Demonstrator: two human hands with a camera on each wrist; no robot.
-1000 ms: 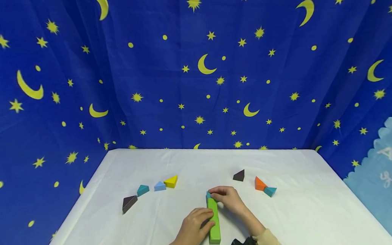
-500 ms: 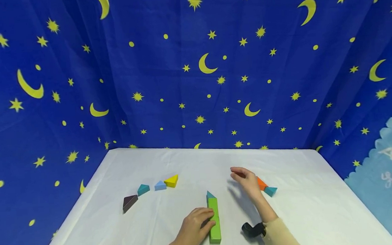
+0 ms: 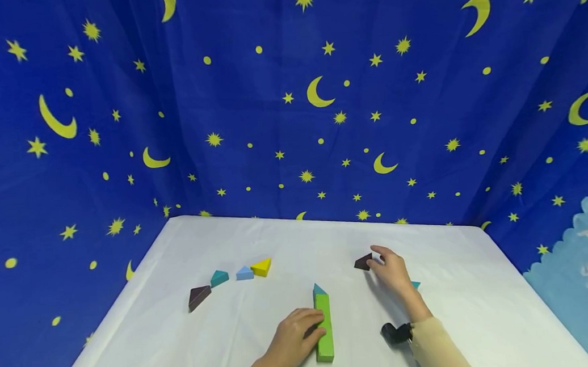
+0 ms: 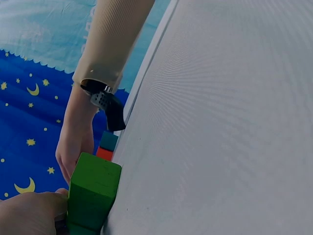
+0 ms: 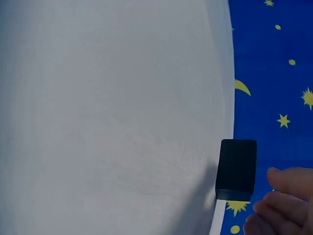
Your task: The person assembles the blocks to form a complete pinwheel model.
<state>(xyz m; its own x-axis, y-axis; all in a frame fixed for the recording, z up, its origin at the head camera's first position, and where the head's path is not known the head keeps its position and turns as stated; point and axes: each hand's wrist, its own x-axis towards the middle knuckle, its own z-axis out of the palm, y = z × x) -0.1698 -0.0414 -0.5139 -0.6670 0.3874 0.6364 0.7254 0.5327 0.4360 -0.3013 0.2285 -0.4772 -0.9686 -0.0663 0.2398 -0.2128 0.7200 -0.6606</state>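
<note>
Green bar (image 3: pixel 324 343) lies on the white-covered bench (image 3: pixel 287 232), pointing away from the person. Head view: blue triangle (image 3: pixel 319 288) sits at the bar's far end. Left hand (image 3: pixel 297 337) comes in from the bar's left, fingers bent, tips on it; can't tell from here if it's gripping or just resting. Right hand (image 3: pixel 392 270) is beyond the bar and to its right, thumb and fingers apart, right by a dark block (image 3: pixel 362 262). Teal piece (image 3: pixel 416 284) pokes out behind the right wrist, right of the bar. Left of the bar, a loose string: yellow block (image 3: pixel 262 267), light blue block (image 3: pixel 245 273), teal block (image 3: pixel 219 278), brown wedge (image 3: pixel 199 298). Starry curtain (image 3: pixel 268 111) behind it all.

Left wrist view: bar's end up close, left thumb against its side. Past the bar, an orange piece (image 4: pixel 104 153) touches the teal piece; right arm hangs beyond, black device (image 4: pixel 108 108) strapped on.

Right wrist view: dark block beside the right fingers, a gap between, nothing held.
</note>
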